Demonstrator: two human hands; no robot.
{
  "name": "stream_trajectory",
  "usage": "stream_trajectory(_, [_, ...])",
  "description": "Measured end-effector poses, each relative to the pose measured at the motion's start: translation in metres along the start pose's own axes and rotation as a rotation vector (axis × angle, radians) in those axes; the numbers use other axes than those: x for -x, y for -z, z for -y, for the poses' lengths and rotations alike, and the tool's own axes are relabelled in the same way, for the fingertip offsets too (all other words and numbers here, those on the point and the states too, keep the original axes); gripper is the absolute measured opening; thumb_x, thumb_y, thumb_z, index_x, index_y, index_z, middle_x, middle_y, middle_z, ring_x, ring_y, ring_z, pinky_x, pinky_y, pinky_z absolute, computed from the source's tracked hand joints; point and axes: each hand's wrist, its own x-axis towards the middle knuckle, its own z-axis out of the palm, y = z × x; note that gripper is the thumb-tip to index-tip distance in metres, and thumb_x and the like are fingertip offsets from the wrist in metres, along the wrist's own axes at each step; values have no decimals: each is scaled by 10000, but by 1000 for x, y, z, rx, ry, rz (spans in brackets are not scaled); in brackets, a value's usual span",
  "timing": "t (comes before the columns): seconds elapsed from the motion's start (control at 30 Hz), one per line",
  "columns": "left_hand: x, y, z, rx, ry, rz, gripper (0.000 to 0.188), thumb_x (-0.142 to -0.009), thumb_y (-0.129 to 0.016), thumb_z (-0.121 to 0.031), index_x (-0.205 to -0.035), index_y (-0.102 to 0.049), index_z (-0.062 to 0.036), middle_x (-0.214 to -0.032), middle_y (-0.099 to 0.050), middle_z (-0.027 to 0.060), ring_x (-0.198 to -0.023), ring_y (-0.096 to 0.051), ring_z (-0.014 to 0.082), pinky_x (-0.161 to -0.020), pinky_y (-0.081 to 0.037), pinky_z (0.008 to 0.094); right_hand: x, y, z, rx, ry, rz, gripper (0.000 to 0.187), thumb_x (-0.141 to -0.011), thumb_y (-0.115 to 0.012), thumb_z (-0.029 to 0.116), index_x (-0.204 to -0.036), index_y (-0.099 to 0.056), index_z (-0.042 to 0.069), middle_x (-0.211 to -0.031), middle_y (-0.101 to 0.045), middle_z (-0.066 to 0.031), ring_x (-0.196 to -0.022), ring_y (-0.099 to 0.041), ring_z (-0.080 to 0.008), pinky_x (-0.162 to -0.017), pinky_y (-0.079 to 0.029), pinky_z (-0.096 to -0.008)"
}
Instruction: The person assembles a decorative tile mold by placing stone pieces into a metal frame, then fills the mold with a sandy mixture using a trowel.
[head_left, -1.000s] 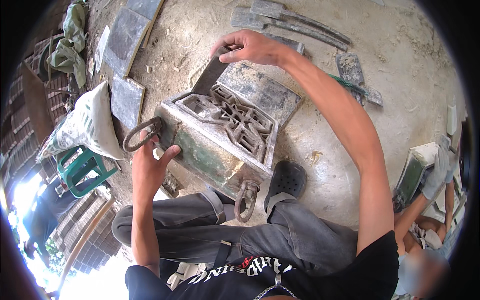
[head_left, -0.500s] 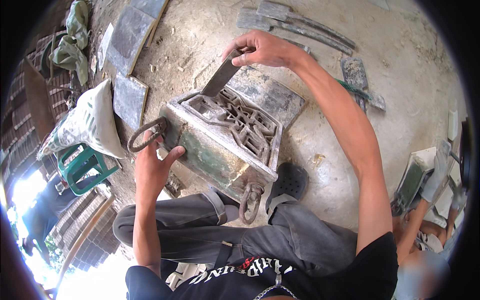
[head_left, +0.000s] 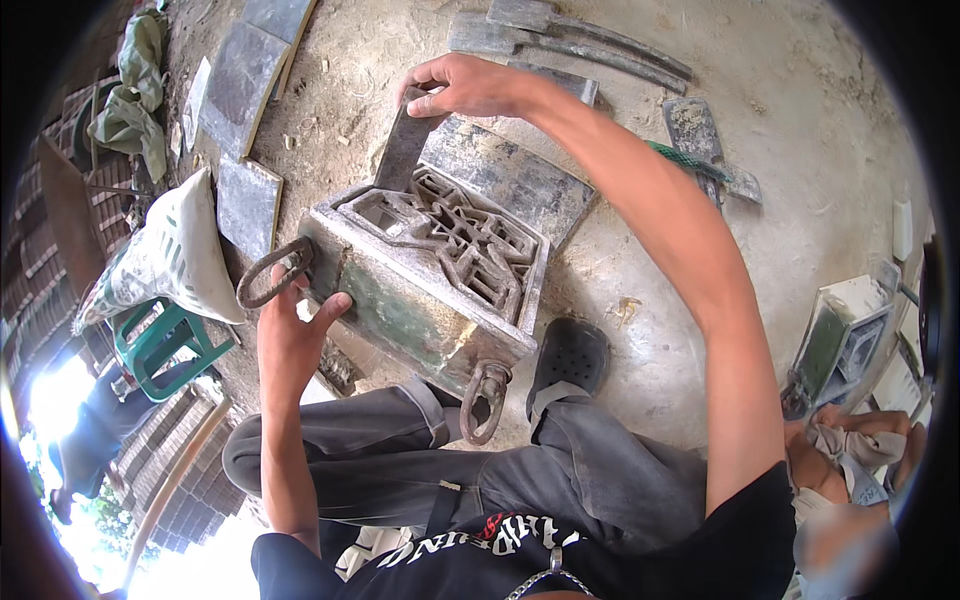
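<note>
A heavy box-shaped mould [head_left: 405, 312] with worn green sides rests tilted in front of my legs. Its top face shows a pale, dusty lattice pattern [head_left: 470, 235]. My left hand [head_left: 300, 325] grips the mould's left end, thumb on the green side, fingers partly hidden behind a rusty ring handle [head_left: 262, 280]. Another ring handle [head_left: 484, 405] hangs at the near right corner. Above the far left edge, my right hand [head_left: 450, 88] is closed around the upper end of a flat dark metal plate [head_left: 405, 145]. The plate's lower end meets the mould's far rim.
A dark board [head_left: 510, 180] lies behind the mould. Grey slabs [head_left: 245, 85] and long bars [head_left: 590, 45] lie farther off. To the left, a white sack [head_left: 185, 245] leans over a green plastic stool [head_left: 165, 345]. At right, another person [head_left: 860, 450] sits beside a second green mould [head_left: 835, 340].
The flat plate has swung more upright in my right hand, which moved left. The view has shifted slightly. The other person's gloved hand has left the second mould.
</note>
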Motion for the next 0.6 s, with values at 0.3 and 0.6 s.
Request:
stream_trajectory(0.3, [0, 2, -2, -25, 4, 9, 639, -757, -833, -310, -1238, -510, -40, -1023, -644, 156, -994, -631, 363, -848, -469, 438, 22, -30, -5, 97, 90, -90, 339, -921, -675, 319, -1172, -697, 92, -1144, -699, -103, -1109, -629, -235, -1015, -456, -407])
stream_trajectory(0.6, [-1, 1, 1, -21, -6, 15, 633, -764, -827, -307, -1240, -508, -38, -1029, -645, 160, -987, -640, 367, -834, -475, 445, 16, -64, -7, -66, 11, 9, 515, -1026, -431, 441, -1421, -490, 116, -1502, -402, -155, -1384, -384, -338, -1171, -265, -533])
